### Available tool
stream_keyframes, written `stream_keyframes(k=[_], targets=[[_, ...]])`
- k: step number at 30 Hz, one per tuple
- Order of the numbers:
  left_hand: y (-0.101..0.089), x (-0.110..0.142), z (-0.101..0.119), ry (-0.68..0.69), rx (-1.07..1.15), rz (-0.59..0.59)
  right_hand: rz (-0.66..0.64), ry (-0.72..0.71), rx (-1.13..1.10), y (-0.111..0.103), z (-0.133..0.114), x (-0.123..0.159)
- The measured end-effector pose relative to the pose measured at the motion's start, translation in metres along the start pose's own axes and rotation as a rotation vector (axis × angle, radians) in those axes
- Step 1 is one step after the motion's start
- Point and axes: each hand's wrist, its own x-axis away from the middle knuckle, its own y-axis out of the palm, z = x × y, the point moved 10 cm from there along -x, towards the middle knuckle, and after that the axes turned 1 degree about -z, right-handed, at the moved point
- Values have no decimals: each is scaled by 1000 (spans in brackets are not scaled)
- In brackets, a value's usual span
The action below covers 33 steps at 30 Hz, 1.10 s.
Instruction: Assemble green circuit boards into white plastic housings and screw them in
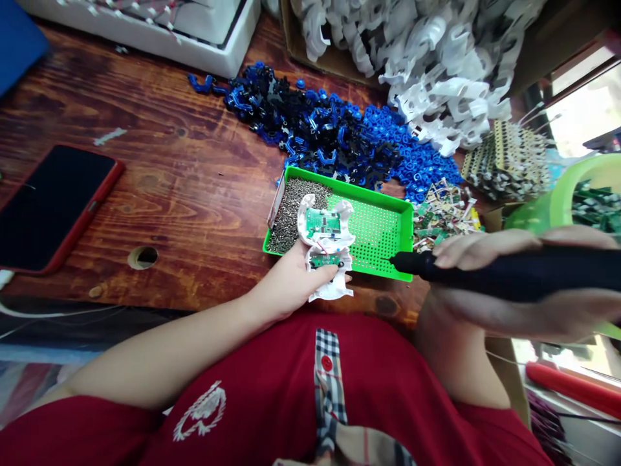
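My left hand is closed on a white plastic housing with green circuit boards set inside it, thumb pressed on the lower part. The housing is over the near edge of a green tray. Small metal screws are heaped in the tray's left part, and its perforated floor shows on the right. Out to the right, my right hand is wrapped round a black electric screwdriver. The tip points left, over the tray's right end, apart from the housing.
Behind the tray lie heaps of black and blue plastic parts. White housings fill a box at the back right. Small wired boards and a light-green tub stand right. A phone lies left, near a hole in the tabletop.
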Motion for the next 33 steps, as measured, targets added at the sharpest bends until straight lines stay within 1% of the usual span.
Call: stream_keyframes(k=[1,2,4,6,10,14,21,27,33], targets=[[0,0,0,-2,15,9,30,-43,-22,-4,5,1],[0,0,-1,-4,24,13,63,-56,-28,-8,12,3],[0,0,-1,-8,30,19,90,-7,-13,-11,29,9],[-1,0,-1,-3,21,25,102,-5,0,-12,35,15],[-2,0,-1,-4,-7,16,67,-39,-5,-7,32,22],[-2,-1,-1,-1,6,3,47,-12,-5,-6,34,21],[1,0,-2,-16,32,2,13,-15,2,-3,34,22],[-2,1,-4,-25,-4,14,7,-51,0,-4,30,21],[-5,-2,-5,-22,-24,-3,-21,-42,-4,-3,31,21]])
